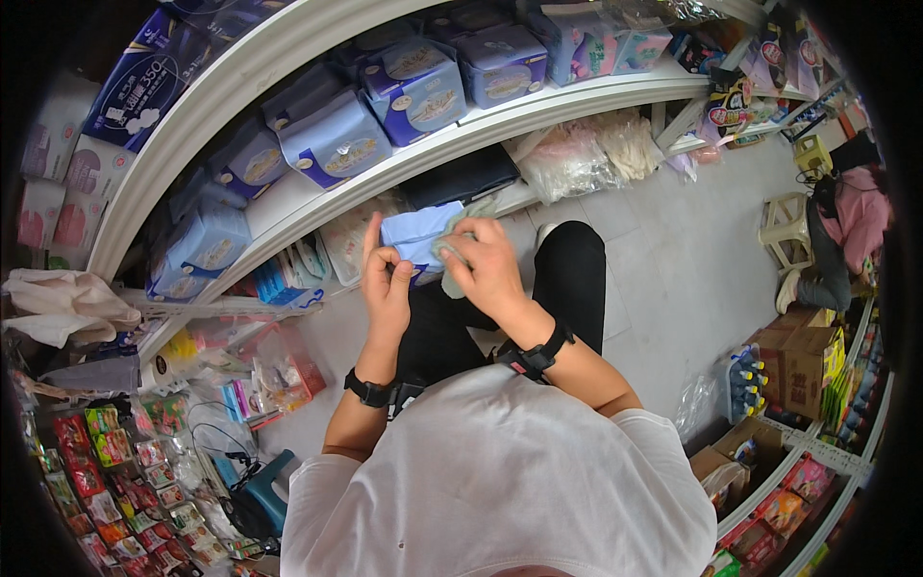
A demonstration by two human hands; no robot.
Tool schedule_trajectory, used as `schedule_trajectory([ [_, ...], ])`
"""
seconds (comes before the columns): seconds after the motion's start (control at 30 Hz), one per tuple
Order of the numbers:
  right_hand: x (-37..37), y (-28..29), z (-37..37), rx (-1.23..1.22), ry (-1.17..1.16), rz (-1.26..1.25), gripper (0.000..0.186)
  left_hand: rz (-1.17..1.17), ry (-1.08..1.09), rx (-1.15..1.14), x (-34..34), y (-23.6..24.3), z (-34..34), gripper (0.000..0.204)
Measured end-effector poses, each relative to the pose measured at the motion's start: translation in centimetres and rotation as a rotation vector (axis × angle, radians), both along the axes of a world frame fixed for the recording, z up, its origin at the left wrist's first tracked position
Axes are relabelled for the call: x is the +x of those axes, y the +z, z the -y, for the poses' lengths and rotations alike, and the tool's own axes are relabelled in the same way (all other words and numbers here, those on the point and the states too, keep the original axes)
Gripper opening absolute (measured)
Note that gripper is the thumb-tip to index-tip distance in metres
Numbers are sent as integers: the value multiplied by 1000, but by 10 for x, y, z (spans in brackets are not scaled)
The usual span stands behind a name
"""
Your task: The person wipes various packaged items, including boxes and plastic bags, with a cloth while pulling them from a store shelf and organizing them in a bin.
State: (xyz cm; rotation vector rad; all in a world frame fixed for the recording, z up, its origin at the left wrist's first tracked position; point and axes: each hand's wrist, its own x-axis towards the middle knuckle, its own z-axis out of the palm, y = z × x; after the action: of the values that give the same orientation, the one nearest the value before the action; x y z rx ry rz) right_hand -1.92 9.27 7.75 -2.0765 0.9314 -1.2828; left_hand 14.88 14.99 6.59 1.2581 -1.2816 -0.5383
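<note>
A light blue soft package [413, 231], dark blue at its lower end, is held up in front of the shelf. My left hand [385, 284] grips it by its near left side, with the thumb bent in and one finger stretched upward. My right hand [488, 267] is closed round a grey-green cloth [452, 287] and presses it against the package's right side. Part of the cloth is hidden under my fingers. Similar blue packages [336, 139] stand in a row on the white shelf [461, 135] just beyond my hands.
Plastic-wrapped goods [577, 159] lie beneath the shelf. A white cloth [72, 303] hangs at the left, above small packets [106, 462]. To the right are a stool [786, 231], a person in pink [856, 221], bottles [746, 385] and a cardboard box [793, 361] on the grey floor [663, 260].
</note>
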Motion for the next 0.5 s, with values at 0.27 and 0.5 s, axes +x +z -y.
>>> schedule_trajectory([
  [0.27,-6,7,2,-41,118,-58,20,-184,-69,-29,-2,-5,-2,27],
  [0.5,-37,-16,28,270,-56,112,18,-39,-128,50,18,-7,-8,26],
])
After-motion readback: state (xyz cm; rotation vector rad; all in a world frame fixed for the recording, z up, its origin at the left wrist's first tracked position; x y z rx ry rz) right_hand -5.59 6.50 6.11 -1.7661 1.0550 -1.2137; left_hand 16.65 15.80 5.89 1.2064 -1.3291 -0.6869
